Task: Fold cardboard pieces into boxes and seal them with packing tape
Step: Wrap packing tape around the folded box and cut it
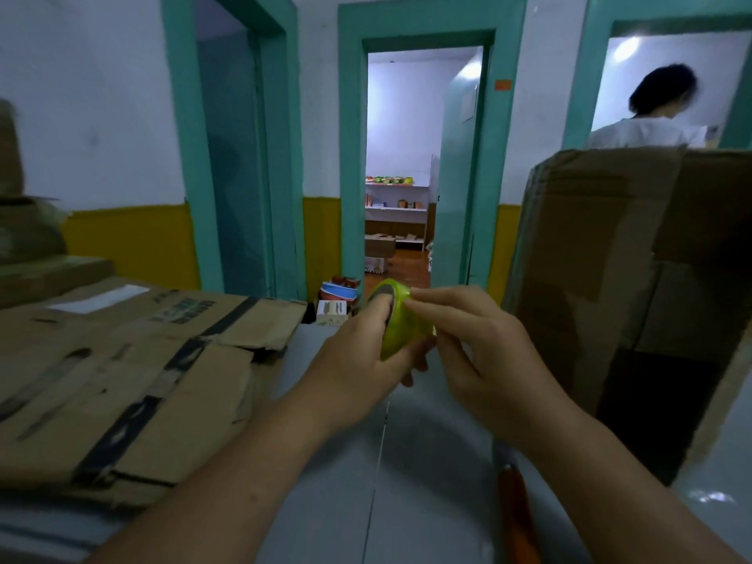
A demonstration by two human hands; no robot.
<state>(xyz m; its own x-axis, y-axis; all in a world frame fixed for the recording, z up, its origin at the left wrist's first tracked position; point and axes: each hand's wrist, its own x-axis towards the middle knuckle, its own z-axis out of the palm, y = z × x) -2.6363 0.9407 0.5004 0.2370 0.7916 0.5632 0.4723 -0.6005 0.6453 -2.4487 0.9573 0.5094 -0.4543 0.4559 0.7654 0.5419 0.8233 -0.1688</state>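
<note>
A yellow-green roll of packing tape (401, 325) is held up over the grey table (337, 462). My left hand (362, 368) grips the roll, a finger pushed into its core. My right hand (480, 352) pinches the roll's outer edge with thumb and fingertips. Flattened cardboard pieces (122, 380) with dark tape strips lie stacked on the table's left side. A tall opened cardboard box (618, 287) stands at the right, its dark interior facing me.
A knife with an orange handle (517, 510) lies on the table near my right forearm. Behind the tall box a person in a white top (651, 116) stands in a doorway. More cardboard (28, 238) is piled at far left. Small items (337, 299) sit on the floor by the middle door.
</note>
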